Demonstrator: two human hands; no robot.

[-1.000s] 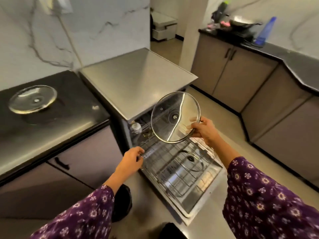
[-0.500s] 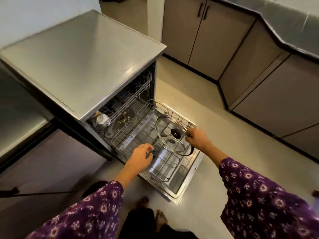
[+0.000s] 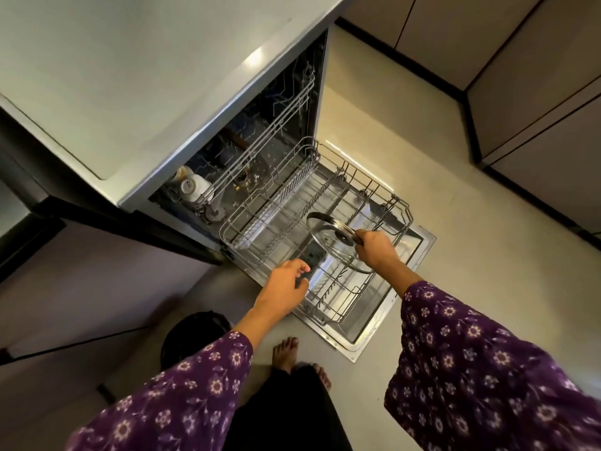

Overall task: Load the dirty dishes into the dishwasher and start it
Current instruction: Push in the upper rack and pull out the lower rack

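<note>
Glass lid (image 3: pixel 325 237) tilted over the pulled-out rack (image 3: pixel 387 203).
Right hand (image 3: pixel 377 252) grip pinches lid rim; left hand (image 3: pixel 286 288) grip curled on rack's front wire. Cups (image 3: pixel 190 187) behind, inside dishwasher (image 3: pixel 162 76).

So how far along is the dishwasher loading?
Done: the door is down, the lower rack is pulled out, and cups sit inside. In hand: the right hand holds a glass lid at the rack while the left hand grips its front edge. Left: seating the lid, pushing the rack in, shutting the door, starting it.
</note>
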